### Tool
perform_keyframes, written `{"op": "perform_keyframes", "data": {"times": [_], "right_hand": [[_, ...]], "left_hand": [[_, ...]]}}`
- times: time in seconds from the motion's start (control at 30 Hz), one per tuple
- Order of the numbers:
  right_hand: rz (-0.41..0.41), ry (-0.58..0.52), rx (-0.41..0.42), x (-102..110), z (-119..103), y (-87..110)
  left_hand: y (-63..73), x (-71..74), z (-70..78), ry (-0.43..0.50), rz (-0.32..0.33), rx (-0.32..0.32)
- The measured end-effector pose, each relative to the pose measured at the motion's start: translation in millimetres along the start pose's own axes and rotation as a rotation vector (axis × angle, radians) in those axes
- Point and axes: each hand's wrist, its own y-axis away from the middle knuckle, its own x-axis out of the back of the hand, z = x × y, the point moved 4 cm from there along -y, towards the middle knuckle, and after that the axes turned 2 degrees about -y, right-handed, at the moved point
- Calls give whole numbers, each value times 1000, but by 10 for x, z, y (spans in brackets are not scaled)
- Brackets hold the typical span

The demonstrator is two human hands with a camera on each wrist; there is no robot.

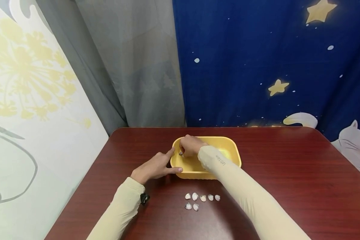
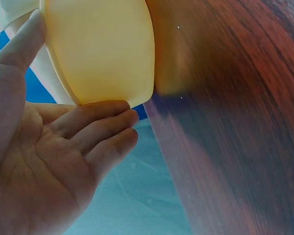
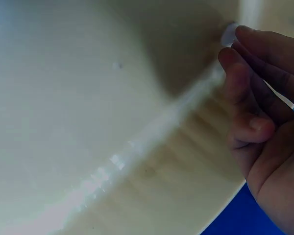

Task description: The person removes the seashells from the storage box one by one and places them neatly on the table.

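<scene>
A yellow plastic basin (image 1: 208, 172) stands on the table. Inside its left end, my right hand (image 1: 193, 145) pinches a small pale seashell (image 3: 229, 35) between thumb and fingertips; in the head view that shell peeks out beside the fingers. My left hand (image 1: 155, 167) touches the basin's left end from outside, thumb and fingers spread and fairly straight. The left wrist view has this hand's fingers (image 2: 100, 117) against the basin wall (image 2: 103, 54). In front of the basin lie several white seashells (image 1: 195, 196) in two rows, the nearer row with two shells (image 1: 188, 206).
The dark red wooden table (image 1: 288, 173) extends on both sides of the basin. Grey and blue star-patterned curtains (image 1: 243, 66) hang behind its far edge. A white patterned panel (image 1: 33, 100) stands at the left. A black band (image 1: 144, 198) sits on the left wrist.
</scene>
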Motion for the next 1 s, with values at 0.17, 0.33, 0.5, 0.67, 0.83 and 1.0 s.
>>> {"op": "perform_keyframes", "data": {"times": [0.17, 0.33, 0.5, 0.67, 0.83, 1.0], "right_hand": [[23, 9, 0, -42, -3, 1], [36, -12, -23, -64, 15, -10], [35, 7, -35, -81, 13, -35], [35, 61, -38, -86, -28, -45], [31, 79, -69, -102, 27, -54], [26, 51, -85, -73, 108, -28]], "left_hand": [[-2, -15, -5, 2, -6, -4], [-1, -16, 5, -1, -11, 10], [-4, -15, 9, -8, -9, 14], [-4, -13, 9, -13, 3, -11], [-5, -14, 9, -3, -6, -3], [-14, -1, 12, -20, -9, 13]]}}
